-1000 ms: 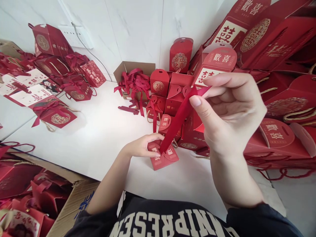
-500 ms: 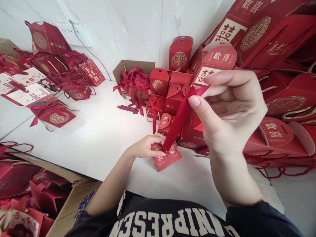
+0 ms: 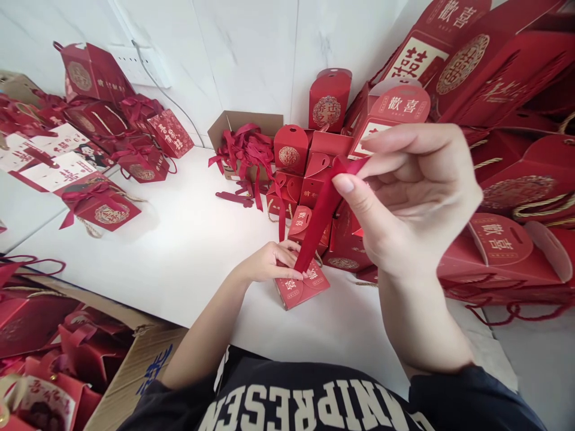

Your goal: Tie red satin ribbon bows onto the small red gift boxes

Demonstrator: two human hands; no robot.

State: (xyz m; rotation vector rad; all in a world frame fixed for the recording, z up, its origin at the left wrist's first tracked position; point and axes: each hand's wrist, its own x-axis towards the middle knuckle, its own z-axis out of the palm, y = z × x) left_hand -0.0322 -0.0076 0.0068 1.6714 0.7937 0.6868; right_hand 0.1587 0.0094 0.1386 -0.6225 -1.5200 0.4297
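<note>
Head view: The right hand (image 3: 406,200) is clamped on the upper end of a red ribbon (image 3: 316,224), which slants down left to a small red box (image 3: 309,290) on the near part of the white table (image 3: 188,239). The left hand (image 3: 269,261) touches this box; whether its fingertips meet cannot be told.

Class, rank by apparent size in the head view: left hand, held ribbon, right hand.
1. Right hand: clearly largest, partly through nearness.
2. Left hand and held ribbon: too alike to rank.
</note>
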